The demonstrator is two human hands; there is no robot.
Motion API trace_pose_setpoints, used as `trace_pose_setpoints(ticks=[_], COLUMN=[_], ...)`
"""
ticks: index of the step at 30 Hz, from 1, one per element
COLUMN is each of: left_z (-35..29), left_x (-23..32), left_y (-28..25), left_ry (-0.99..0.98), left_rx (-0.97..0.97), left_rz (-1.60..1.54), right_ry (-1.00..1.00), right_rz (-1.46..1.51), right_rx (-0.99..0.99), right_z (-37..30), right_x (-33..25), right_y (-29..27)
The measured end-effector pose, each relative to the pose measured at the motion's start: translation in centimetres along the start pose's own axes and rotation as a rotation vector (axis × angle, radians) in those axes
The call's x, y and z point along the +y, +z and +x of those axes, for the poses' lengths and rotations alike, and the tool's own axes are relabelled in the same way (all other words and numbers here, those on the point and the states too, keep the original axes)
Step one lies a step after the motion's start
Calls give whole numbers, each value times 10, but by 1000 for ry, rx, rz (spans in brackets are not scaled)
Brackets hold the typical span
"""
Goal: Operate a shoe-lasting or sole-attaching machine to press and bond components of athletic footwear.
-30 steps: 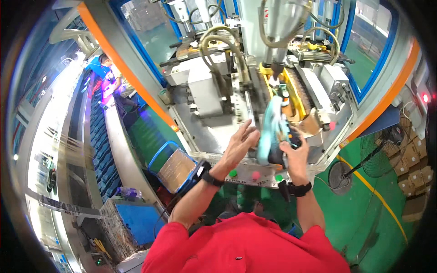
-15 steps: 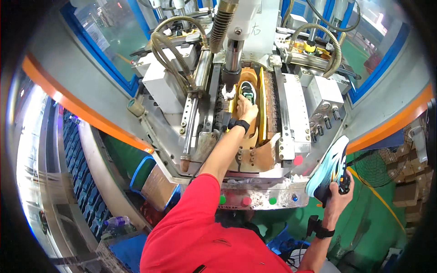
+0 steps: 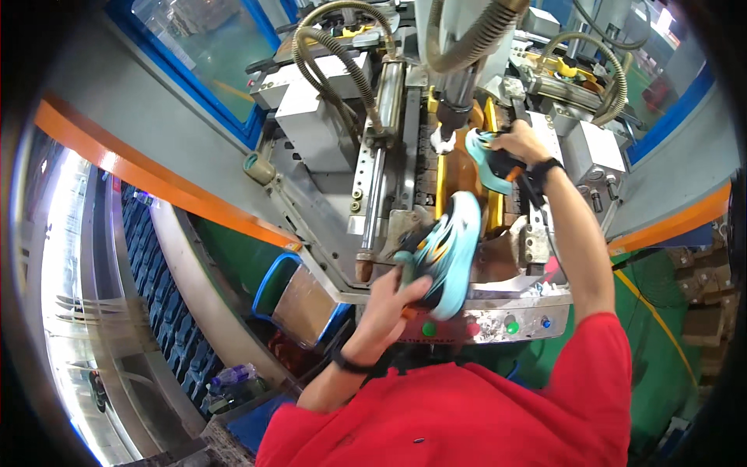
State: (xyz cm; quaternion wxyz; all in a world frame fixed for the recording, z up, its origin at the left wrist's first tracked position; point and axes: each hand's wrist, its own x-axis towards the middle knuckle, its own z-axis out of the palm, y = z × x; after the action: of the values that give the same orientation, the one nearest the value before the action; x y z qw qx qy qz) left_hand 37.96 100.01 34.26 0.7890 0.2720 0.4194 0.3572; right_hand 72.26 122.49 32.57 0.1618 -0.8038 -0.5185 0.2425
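Note:
My left hand [image 3: 387, 305] is closed around a light-teal and black sports shoe [image 3: 459, 253] with orange accents, in front of the machine. The shoe is tilted and slightly blurred. Farther forward, my right hand [image 3: 523, 145] grips a second teal and black shoe [image 3: 492, 173]. That shoe is over the right side of the trough [image 3: 461, 175], which has yellow side plates and a brown lining. Directly above the trough hangs a dark press rod [image 3: 454, 113], with a white wad at its lower end. The fingers of my right hand are partly hidden.
Ribbed hoses [image 3: 342, 66] arch over a metal cylinder on the left. Green and red buttons line the front panel [image 3: 529, 317]. An orange-edged guard [image 3: 179, 198] curves along the left, beside a conveyor [image 3: 175, 311]. A blue-framed stool [image 3: 299, 303] stands below it.
My left hand has come back from inside the trough and now holds a shoe near the front. My right hand has carried its shoe from the lower right to the trough. The view has shifted.

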Motion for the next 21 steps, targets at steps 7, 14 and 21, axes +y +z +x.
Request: trace_pose_setpoints(ticks=[7, 14, 21], left_z=[-140, -188, -181], left_x=[-14, -67, -98], left_y=[-68, -75, -62], left_ry=[389, 505, 413], left_rx=[471, 760, 794], left_rz=[-140, -327, -467], right_ry=[-76, -497, -848], right_rz=[-198, -123, 266], right_rx=[300, 374, -5], right_z=[31, -64, -307], right_x=[-29, -28, 8], right_y=[140, 123, 206])
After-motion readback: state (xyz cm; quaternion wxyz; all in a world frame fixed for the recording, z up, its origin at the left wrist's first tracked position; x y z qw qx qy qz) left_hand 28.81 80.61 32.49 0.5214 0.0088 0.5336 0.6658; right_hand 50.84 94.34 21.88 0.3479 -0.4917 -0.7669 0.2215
